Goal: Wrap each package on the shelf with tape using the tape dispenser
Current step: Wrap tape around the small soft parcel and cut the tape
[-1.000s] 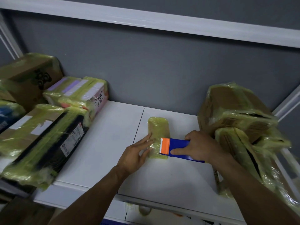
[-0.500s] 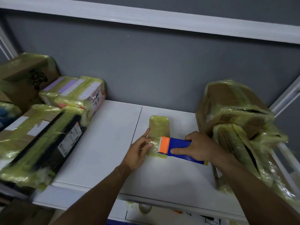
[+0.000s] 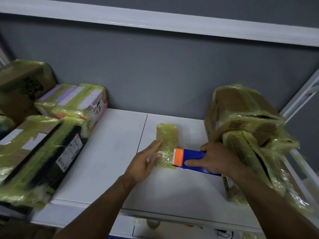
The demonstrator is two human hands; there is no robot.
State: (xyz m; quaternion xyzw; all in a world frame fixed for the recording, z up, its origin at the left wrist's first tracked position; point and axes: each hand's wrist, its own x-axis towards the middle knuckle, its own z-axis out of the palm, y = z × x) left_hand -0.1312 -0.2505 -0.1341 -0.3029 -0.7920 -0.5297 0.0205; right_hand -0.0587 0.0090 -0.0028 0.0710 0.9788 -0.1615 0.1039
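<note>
A small flat package wrapped in yellowish tape lies in the middle of the white shelf. My left hand rests flat on its near left part with straight fingers. My right hand grips a blue tape dispenser with an orange head, and that head touches the package's near right edge. A strip of clear tape lies across the package between my left fingers and the dispenser head.
Several tape-wrapped boxes are stacked on the left of the shelf. Taped cardboard boxes lean at the right, close behind my right hand. A grey wall backs the shelf, and a white shelf edge runs above.
My left hand has slid further onto the package, its fingers now flat on it. The dispenser head stays at the package's near right edge.
</note>
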